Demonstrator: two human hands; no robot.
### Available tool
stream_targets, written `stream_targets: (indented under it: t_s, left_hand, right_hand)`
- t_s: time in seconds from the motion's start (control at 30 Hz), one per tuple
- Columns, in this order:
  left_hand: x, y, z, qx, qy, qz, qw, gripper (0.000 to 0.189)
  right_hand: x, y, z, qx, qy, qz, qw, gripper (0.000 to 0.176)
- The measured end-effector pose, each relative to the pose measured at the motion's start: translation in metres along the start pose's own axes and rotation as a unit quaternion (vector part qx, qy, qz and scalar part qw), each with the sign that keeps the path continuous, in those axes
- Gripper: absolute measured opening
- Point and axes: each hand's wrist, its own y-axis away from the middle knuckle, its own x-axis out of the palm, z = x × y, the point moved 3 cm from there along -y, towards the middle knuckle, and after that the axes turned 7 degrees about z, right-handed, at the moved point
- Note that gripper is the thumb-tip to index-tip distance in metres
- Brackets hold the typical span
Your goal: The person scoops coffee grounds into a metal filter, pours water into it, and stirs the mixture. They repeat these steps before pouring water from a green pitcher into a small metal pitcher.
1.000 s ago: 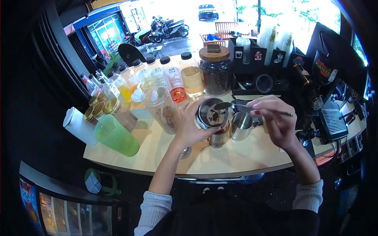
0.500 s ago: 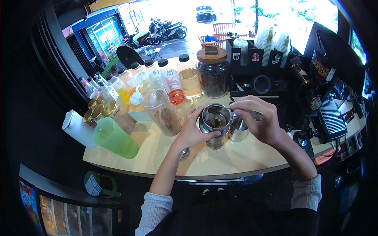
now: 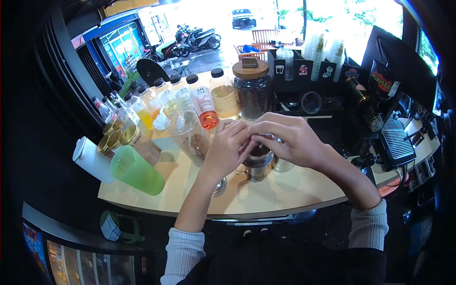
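Observation:
A glass and metal vessel (image 3: 258, 172) with dark contents stands on the counter in front of me. Over its rim, my left hand (image 3: 229, 146) and my right hand (image 3: 289, 141) meet with their fingertips pinched together. Whatever lies between the fingers is hidden by them, and I cannot see the thin metal utensil. Behind the right hand, part of a steel pitcher (image 3: 283, 165) shows next to the vessel. A small round metal piece (image 3: 220, 185) rests beneath my left wrist.
Left of my hands are a tall clear container (image 3: 186, 129), a green jug (image 3: 137, 170) and a white jug (image 3: 91, 159). Behind stand several bottles (image 3: 205, 102) and a wooden-lidded jar of dark beans (image 3: 252, 95). A black machine (image 3: 396, 142) occupies the right side.
My left hand has let go of the vessel's side and risen to its rim. The right hand has moved left to meet it; the thin metal utensil is out of sight.

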Motion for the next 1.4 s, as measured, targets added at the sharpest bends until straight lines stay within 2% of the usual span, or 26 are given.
stream_targets:
  t_s: [0.13,0.2,0.27,0.33,0.37,0.43,0.47,0.53,0.67,0.73,1.07,1.1,1.23,1.4]
  left_hand:
    - [-0.001,-0.004,-0.005,0.013,-0.028,-0.015,0.999,0.016]
    - [-0.001,-0.004,0.000,0.014,-0.020,-0.027,0.999,0.013]
    - [-0.005,-0.004,0.002,0.014,-0.012,-0.043,0.999,0.011]
    - [-0.010,-0.003,0.004,-0.028,0.021,-0.062,0.997,0.007]
    - [-0.012,-0.005,0.003,-0.010,0.032,-0.086,0.996,0.008]
    - [-0.012,-0.002,0.006,-0.018,0.027,-0.090,0.995,0.008]
    - [-0.013,-0.001,0.008,-0.027,0.023,-0.095,0.995,0.009]
    - [-0.013,0.002,0.007,-0.044,0.020,-0.089,0.995,0.009]
    - [-0.012,0.004,0.007,-0.069,0.024,-0.107,0.992,0.009]
    - [-0.012,0.003,0.004,-0.067,0.026,-0.120,0.990,0.009]
    - [-0.020,0.007,0.002,-0.086,0.034,-0.147,0.985,0.015]
    - [-0.020,0.008,0.003,-0.087,0.036,-0.149,0.984,0.015]
    - [-0.020,0.010,0.004,-0.086,0.045,-0.159,0.982,0.015]
    - [-0.020,0.009,0.000,-0.077,0.052,-0.174,0.980,0.016]
  right_hand:
    - [-0.011,0.010,-0.009,0.022,-0.041,-0.049,0.998,0.028]
    - [-0.010,0.032,-0.038,0.159,-0.100,-0.027,0.982,0.026]
    - [0.000,0.067,-0.073,0.295,-0.074,0.056,0.951,0.028]
    - [0.020,0.111,-0.108,0.321,0.001,0.110,0.941,0.026]
    - [0.020,0.119,-0.108,0.321,0.001,0.109,0.941,0.026]
    - [0.028,0.135,-0.112,0.398,-0.043,0.197,0.895,0.025]
    - [0.030,0.144,-0.114,0.398,-0.045,0.196,0.895,0.025]
    - [0.038,0.158,-0.120,0.363,-0.138,0.146,0.910,0.020]
    - [0.063,0.180,-0.126,0.358,-0.250,0.074,0.896,0.017]
    - [0.067,0.178,-0.123,0.365,-0.404,-0.015,0.839,0.015]
    - [-0.006,0.129,-0.109,0.318,-0.348,-0.069,0.879,0.015]
    - [-0.017,0.118,-0.101,0.332,-0.323,-0.069,0.884,0.014]
    - [-0.047,0.078,-0.085,0.274,-0.266,-0.067,0.922,0.017]
    - [-0.061,0.041,-0.076,0.273,-0.205,-0.035,0.939,0.018]
